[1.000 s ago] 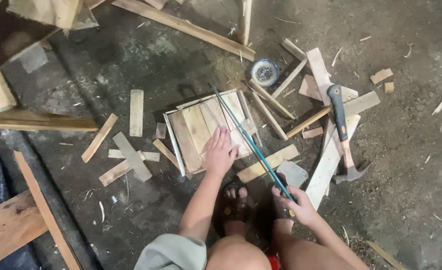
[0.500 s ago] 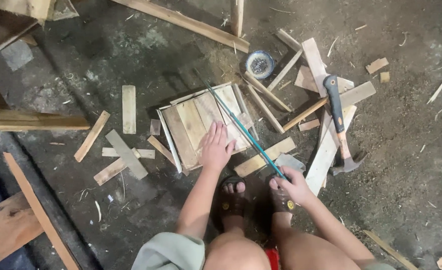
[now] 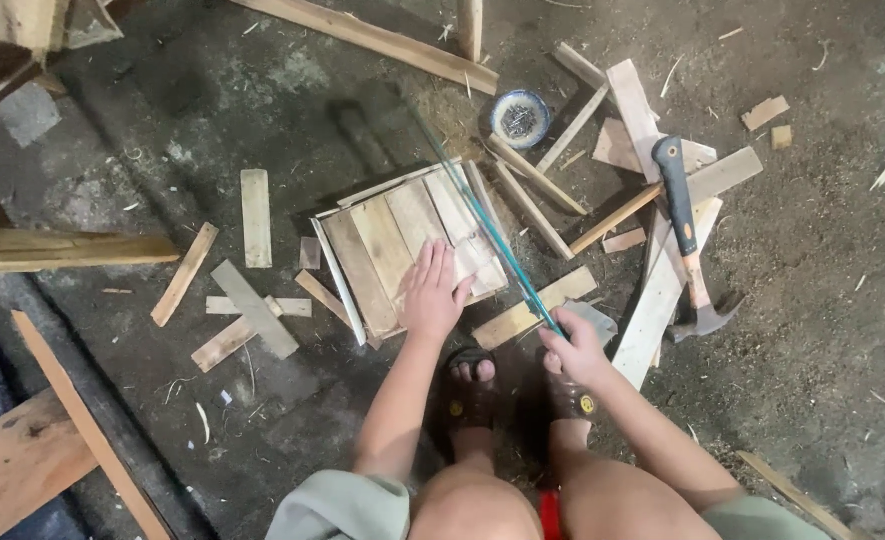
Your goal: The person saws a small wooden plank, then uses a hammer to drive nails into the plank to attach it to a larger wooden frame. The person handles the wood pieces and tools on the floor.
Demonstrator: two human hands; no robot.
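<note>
I am squatting on a dirt floor over a small panel of nailed wooden slats point(image 3: 392, 245). My left hand point(image 3: 432, 293) lies flat on the panel's near right corner, fingers spread, pressing it down. My right hand point(image 3: 574, 350) grips the handle of a thin blue-framed hand saw point(image 3: 482, 215). The saw's blade runs diagonally up and left across the panel's right edge. My sandalled feet point(image 3: 472, 385) are just below the panel.
A claw hammer point(image 3: 684, 235) with a black and orange handle lies on loose planks at the right. A small bowl of nails point(image 3: 519, 118) sits above the panel. Loose slat offcuts point(image 3: 254, 215) lie at the left. Long boards point(image 3: 22, 455) fill the lower left.
The saw has slid forward along the panel's right edge, and my right hand has moved toward the panel. My left hand has stayed on the panel. The view has shifted slightly.
</note>
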